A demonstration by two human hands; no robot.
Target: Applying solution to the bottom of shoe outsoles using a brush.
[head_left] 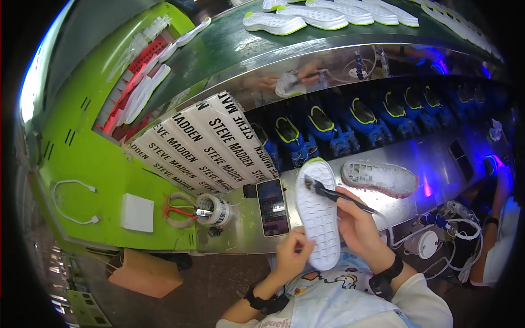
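A white shoe sole [317, 224] with a lime-green end stands tilted before my chest, its patterned face toward me. My left hand [294, 252] pinches its lower left edge, fingers curled. My right hand [361, 221] grips a black brush [344, 199], which has a pale tube running from its rear end. The brush's dark bristles touch the upper part of the sole. Some fingers of my right hand also lie along the sole's right side. Just right of the brush, a worn, whitish sole-shaped piece [379, 178] lies on the metal bench.
A phone [272, 208] lies left of the sole, beside tape rolls [214, 210] and red-handled scissors [180, 211]. Blue shoe uppers [288, 134] line a shelf under the green conveyor [219, 60] carrying white soles [317, 17]. At right are a white-lidded pot [424, 244], tubing and another person's arm [492, 218].
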